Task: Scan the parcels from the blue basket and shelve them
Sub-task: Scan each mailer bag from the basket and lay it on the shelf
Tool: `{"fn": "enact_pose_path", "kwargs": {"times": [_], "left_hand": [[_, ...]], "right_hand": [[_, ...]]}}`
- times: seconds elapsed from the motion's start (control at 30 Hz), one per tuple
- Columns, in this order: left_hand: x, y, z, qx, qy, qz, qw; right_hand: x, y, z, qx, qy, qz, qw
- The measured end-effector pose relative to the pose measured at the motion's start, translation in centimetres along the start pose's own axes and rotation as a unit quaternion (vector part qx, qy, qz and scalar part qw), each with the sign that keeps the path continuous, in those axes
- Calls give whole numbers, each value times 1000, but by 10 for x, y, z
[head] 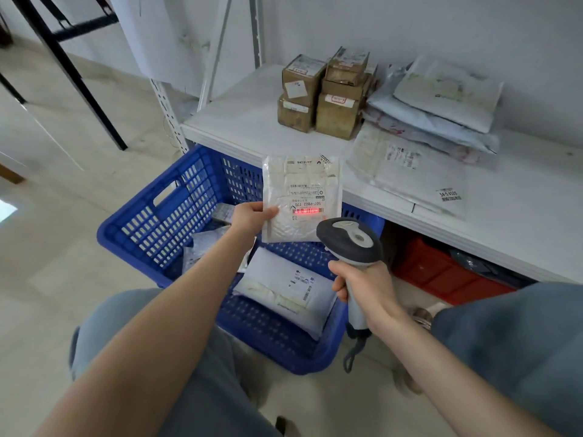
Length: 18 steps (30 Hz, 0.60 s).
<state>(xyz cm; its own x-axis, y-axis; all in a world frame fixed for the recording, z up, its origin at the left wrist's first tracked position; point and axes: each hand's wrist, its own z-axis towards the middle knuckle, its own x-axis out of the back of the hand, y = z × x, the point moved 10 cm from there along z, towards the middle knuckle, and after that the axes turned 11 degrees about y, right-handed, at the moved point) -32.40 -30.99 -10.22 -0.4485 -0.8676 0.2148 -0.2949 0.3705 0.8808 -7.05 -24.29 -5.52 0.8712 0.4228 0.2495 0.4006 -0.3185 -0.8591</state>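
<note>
**newbie:** Left hand (pixel 249 217) is pinching the white parcel (pixel 301 198) by its left edge, over the blue basket (pixel 164 216). Right hand (pixel 362 283) is clenched round the scanner (pixel 350 239), red line on the barcode. Any tips?

**packrat:** Hold it flat, keep the beam across every bar, then find a gap on the shelf (pixel 239 118) near its front edge.

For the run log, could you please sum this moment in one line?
left hand holds white mailer | right hand aims scanner, beam on barcode | blue basket: parcels inside
</note>
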Motion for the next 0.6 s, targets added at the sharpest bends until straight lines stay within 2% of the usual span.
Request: {"fn": "enact_pose_path", "kwargs": {"times": [0.6], "left_hand": [[-2, 2, -7, 4, 3, -6, 1000]], "right_hand": [[-1, -1, -2, -9, -1, 5, 1000]]}}
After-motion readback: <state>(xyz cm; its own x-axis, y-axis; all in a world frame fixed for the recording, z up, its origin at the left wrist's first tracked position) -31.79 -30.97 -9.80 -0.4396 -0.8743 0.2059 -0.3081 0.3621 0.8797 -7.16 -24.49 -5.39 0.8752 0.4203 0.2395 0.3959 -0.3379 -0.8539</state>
